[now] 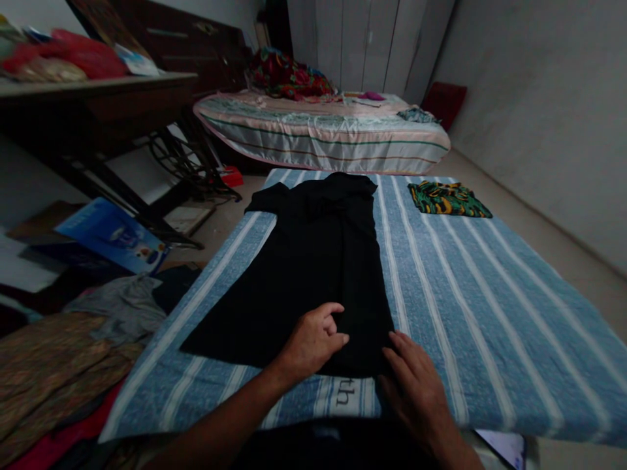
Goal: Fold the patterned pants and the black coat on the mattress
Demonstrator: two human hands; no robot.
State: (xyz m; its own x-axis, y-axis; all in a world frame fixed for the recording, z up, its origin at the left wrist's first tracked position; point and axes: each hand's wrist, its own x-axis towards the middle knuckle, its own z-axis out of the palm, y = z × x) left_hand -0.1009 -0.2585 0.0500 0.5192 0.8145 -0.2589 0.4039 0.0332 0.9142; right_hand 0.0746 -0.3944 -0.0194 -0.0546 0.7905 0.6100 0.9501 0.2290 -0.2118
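A long black garment (313, 261) lies spread on the blue striped cloth (441, 307), flaring wider toward me. One short sleeve sticks out at its far left, and the cloth is bunched near the top. My left hand (313, 339) is over its lower part, thumb and index finger apart, the other fingers curled, with nothing visible between them. At the garment's lower right corner, my right hand (411, 372) rests its stretched fingertips on the edge. The underside of that hand is hidden.
A folded green, yellow and black patterned cloth (448, 198) lies at the far right. Beyond is a bed (318, 134) with a red blanket (289, 75). On the left stand a sewing table (98, 85), a blue box (117, 235) and heaped clothes (63, 352). A phone (504, 447) is at lower right.
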